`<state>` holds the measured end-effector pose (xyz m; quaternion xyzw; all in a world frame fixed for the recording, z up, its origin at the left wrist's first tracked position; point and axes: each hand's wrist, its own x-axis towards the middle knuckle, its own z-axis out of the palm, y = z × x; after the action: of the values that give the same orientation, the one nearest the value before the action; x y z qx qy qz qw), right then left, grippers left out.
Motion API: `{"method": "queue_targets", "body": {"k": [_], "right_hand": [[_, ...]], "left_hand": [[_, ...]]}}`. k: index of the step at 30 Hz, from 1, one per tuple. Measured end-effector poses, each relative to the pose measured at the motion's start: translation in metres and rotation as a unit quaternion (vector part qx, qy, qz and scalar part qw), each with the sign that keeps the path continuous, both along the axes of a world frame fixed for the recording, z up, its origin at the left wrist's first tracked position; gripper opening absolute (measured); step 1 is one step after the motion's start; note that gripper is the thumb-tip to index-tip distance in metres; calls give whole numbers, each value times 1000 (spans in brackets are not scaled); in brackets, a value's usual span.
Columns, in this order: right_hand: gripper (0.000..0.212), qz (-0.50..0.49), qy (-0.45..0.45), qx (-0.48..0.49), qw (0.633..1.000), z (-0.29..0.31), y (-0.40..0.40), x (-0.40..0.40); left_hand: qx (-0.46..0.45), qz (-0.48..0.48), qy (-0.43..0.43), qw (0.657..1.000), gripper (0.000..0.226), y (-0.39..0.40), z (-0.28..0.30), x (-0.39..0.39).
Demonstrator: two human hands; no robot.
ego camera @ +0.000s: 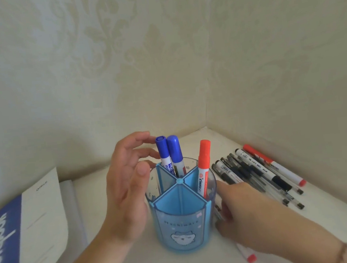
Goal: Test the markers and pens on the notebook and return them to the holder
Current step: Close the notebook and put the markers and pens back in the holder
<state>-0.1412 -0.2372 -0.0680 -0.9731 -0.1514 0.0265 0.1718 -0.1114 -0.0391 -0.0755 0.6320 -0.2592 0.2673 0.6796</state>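
A translucent blue holder (184, 221) with several compartments stands on the white desk. Two blue markers (170, 155) stand in its far compartment and a red marker (203, 166) in its right one. My left hand (129, 184) is beside the holder's left rim, fingers relaxed and spread, with the fingertips at the blue markers' caps. My right hand (246, 215) lies low at the holder's right side, fingers curled over a red-capped marker (249, 255) whose end sticks out beneath the palm. A closed blue and white notebook (29, 225) lies at the left.
Several black pens (251, 177), a black marker (263, 169) and another red marker (277, 165) lie side by side on the desk at the right, close to the wall corner. Patterned walls stand right behind the desk.
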Motion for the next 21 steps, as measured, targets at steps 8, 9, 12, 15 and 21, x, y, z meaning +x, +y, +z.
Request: {"method": "queue_targets", "body": {"k": [8, 9, 12, 15, 21], "right_hand": [[70, -88, -220, 447, 863, 35, -15, 2], [72, -68, -243, 537, 805, 40, -14, -2], [74, 8, -262, 620, 740, 39, -5, -11], [75, 47, -236, 582, 776, 29, 2, -12], [38, 42, -293, 377, 878, 19, 8, -10]], "left_hand": [[1, -11, 7, 1000, 71, 0, -1, 0], [2, -8, 7, 1000, 71, 0, -1, 0], [4, -9, 8, 1000, 70, 0, -2, 1], [8, -13, 17, 1000, 71, 0, -2, 0], [16, -4, 22, 1000, 72, 1, -2, 0]]}}
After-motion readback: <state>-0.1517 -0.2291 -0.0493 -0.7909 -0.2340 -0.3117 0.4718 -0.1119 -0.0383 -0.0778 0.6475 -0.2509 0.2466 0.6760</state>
